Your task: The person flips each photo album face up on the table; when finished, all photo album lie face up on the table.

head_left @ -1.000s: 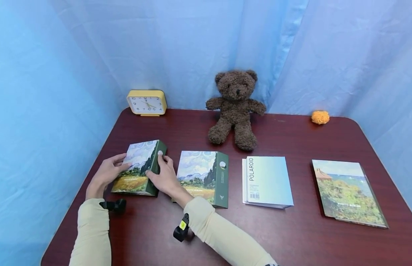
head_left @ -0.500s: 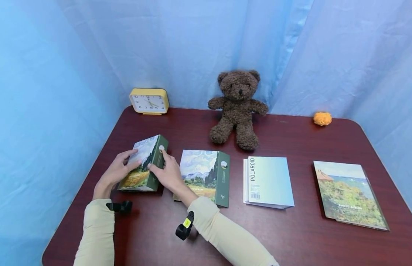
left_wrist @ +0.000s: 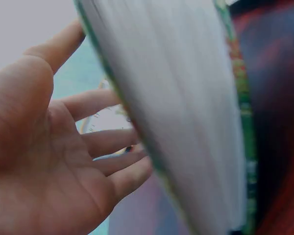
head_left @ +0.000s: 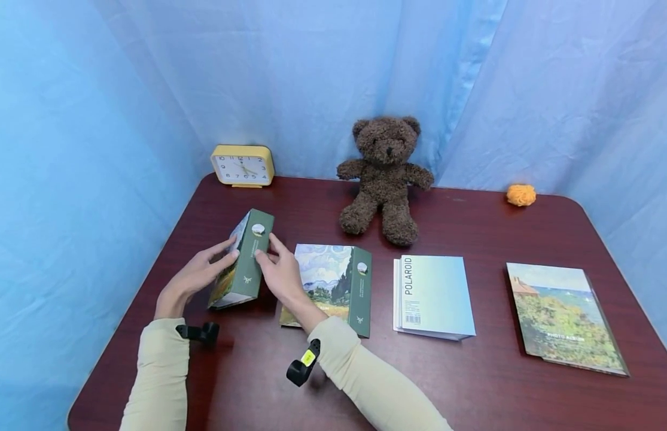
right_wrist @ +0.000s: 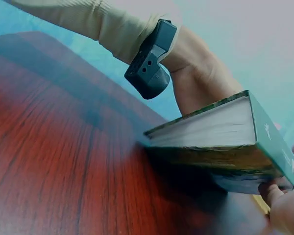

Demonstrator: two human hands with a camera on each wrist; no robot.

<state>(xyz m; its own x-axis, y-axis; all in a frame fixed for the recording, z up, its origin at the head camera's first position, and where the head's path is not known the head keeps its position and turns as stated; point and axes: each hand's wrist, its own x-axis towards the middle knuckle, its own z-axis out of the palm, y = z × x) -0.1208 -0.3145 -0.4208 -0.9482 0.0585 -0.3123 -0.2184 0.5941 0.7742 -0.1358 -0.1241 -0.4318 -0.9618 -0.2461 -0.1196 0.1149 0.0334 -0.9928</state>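
A thick photo album [head_left: 247, 257] with a green spine and a painted landscape cover is tilted up at the table's left, spine facing up and right. My right hand [head_left: 282, 272] pinches it, thumb on the spine and fingers at the far side; its fingertips [right_wrist: 273, 192] also show in the right wrist view. My left hand [head_left: 195, 272] rests nearly straight fingers against the painted cover. In the left wrist view, the left palm [left_wrist: 49, 142] faces the album's white page edges [left_wrist: 171, 112]. A second matching album [head_left: 328, 281] lies flat to the right.
A pale blue Polaroid album [head_left: 438, 293] and another painted photo album [head_left: 565, 317] lie further right. Along the back are a yellow clock [head_left: 241, 166], a brown teddy bear [head_left: 386, 173] and an orange fuzzy ball [head_left: 521, 195]. Blue curtains [head_left: 311, 90] surround the dark red table [head_left: 247, 383].
The held album has turned from nearly flat to tilted up, so its spine shows more fully. Both hands have shifted slightly right with it. The other albums stay put.
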